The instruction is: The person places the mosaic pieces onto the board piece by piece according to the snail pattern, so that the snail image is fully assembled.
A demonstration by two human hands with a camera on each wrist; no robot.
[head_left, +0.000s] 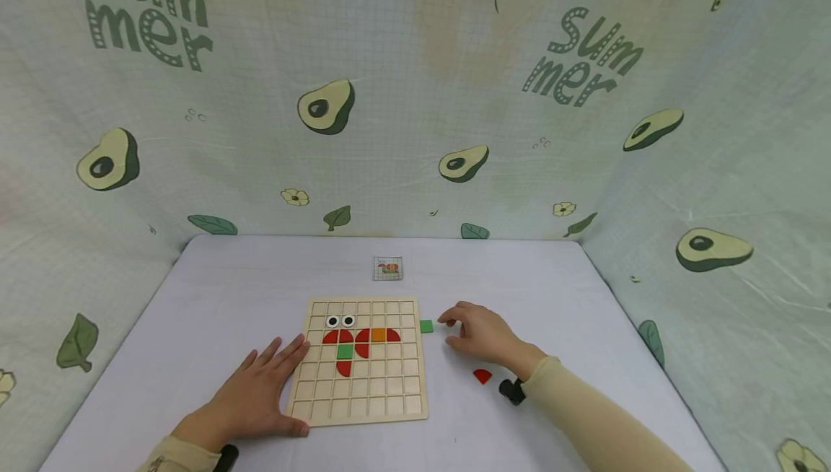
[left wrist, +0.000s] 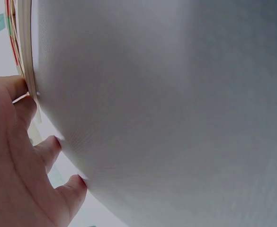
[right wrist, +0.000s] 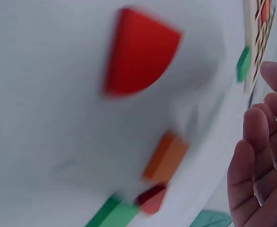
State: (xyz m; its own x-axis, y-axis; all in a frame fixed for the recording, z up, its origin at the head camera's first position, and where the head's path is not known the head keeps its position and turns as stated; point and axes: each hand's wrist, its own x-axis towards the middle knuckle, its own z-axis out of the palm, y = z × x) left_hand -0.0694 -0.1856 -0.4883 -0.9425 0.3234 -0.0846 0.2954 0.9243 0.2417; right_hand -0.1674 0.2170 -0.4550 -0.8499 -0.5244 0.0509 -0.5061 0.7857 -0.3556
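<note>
A square wooden grid board [head_left: 394, 387] lies on the table. It carries two eye pieces [head_left: 348, 320], several red quarter-circles [head_left: 344, 367], a green square [head_left: 345, 351] and an orange square [head_left: 379, 335]. My left hand [head_left: 256, 392] touches the board's left edge, fingers spread, thumb by the near corner. Just off the right edge lies another green square [head_left: 426, 326]. My right hand [head_left: 483, 331] hovers beside it, fingers loosely bent, holding nothing. Below that wrist is a loose red quarter-circle [head_left: 482, 376]. The right wrist view also shows an orange block [right wrist: 166, 156], a red piece [right wrist: 152, 199] and a green block [right wrist: 111, 213].
A small picture card [head_left: 388, 268] lies behind the board. The white table [head_left: 260, 270] ends at a printed cloth [head_left: 389, 46] hanging at the back and sides. A black wrist device [head_left: 513, 391] sits at the right cuff.
</note>
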